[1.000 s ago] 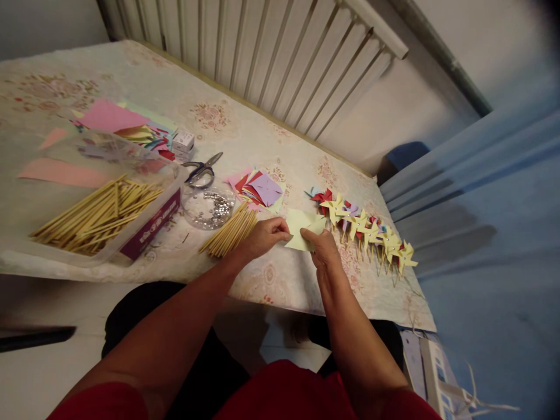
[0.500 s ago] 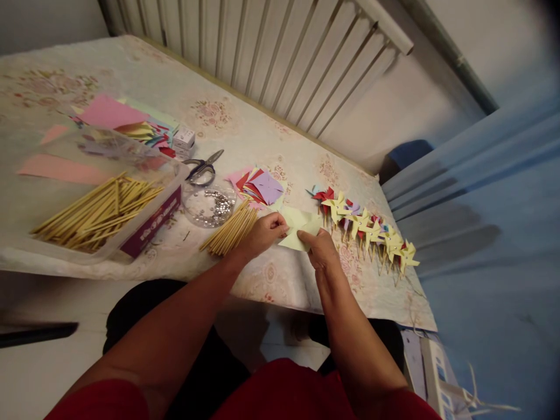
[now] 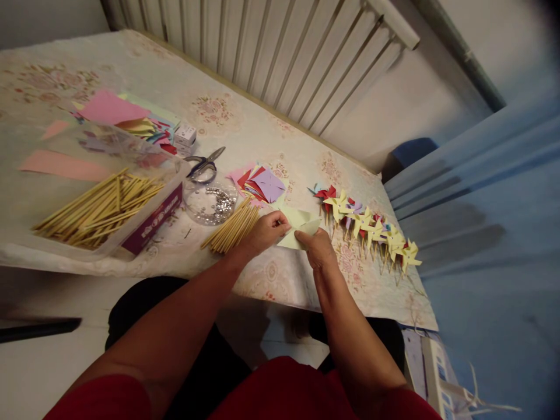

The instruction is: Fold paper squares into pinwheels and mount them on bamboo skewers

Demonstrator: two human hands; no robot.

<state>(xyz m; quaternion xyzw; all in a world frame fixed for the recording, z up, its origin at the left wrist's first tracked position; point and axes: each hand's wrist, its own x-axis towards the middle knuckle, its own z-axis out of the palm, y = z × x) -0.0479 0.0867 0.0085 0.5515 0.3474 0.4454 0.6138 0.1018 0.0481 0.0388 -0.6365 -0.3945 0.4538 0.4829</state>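
A pale yellow-green paper square (image 3: 292,238), cut and partly folded, is held between both hands above the table. My left hand (image 3: 270,229) pinches its left side with thumb and forefinger; whether something small is also in the pinch I cannot make out. My right hand (image 3: 318,245) grips the right side, its thumb lying on top of the paper. Just left of my left hand lies a pile of thin wooden sticks (image 3: 231,228). A stack of coloured paper squares (image 3: 265,185), lilac uppermost, sits behind the hands. Finished paper pinwheels (image 3: 362,221) on sticks lie in a row to the right.
A clear plastic box (image 3: 160,213) with many sticks stands at left. Beside it are a round dish (image 3: 192,214) of small metal pins, scissors (image 3: 205,165), small white boxes (image 3: 185,135) and pink paper (image 3: 111,108). A radiator (image 3: 262,52) runs behind the table; a blue curtain (image 3: 490,221) hangs at right.
The right thumb has shifted slightly left on the paper, and the paper's right flap now stands more raised. Both hands keep their hold. The whole view has shifted slightly.
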